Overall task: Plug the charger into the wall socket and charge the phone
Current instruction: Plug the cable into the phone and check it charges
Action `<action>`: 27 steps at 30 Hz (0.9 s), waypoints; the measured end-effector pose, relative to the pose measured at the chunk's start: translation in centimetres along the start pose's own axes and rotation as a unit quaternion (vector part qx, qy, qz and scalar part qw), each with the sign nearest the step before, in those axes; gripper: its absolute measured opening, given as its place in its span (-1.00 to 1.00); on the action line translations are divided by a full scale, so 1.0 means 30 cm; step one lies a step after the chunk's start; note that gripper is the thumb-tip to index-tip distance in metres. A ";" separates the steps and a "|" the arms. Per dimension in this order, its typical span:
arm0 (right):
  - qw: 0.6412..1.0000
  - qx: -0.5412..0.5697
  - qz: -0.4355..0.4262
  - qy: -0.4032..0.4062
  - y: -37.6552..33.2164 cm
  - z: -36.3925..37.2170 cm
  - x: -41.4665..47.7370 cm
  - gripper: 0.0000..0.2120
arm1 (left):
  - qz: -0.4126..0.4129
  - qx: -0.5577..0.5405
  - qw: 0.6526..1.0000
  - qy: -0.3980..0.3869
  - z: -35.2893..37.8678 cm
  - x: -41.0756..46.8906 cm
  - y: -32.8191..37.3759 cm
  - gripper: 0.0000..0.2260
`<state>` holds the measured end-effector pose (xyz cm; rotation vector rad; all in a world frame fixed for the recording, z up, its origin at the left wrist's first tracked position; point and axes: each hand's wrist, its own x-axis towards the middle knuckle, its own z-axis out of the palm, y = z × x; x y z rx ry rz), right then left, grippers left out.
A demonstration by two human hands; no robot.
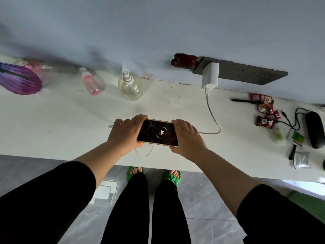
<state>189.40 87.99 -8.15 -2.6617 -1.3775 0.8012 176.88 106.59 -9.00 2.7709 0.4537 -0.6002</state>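
Note:
A dark phone (pixel 157 132) lies flat and sideways just above the white counter (pixel 61 124), its screen lit with a ring reading 38 %. My left hand (pixel 124 132) grips its left end and my right hand (pixel 186 136) grips its right end. A white charger (pixel 210 74) sits plugged into the grey wall socket strip (pixel 246 72). Its white cable (pixel 213 118) drops to the counter, curves left under my right hand and loops out below the phone near the front edge.
At the back left stand a purple container (pixel 19 79), a pink spray bottle (pixel 91 83) and a clear pump bottle (pixel 130 84). On the right lie a pen (pixel 246 101), red snack packets (pixel 265 111), a black case (pixel 314 129) and black cords. My feet in green slippers are below the counter edge.

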 end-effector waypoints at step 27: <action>0.996 0.007 0.041 -0.074 0.078 0.088 0.095 -0.03 | -0.092 0.019 0.993 -0.073 0.086 0.106 -0.009 -0.03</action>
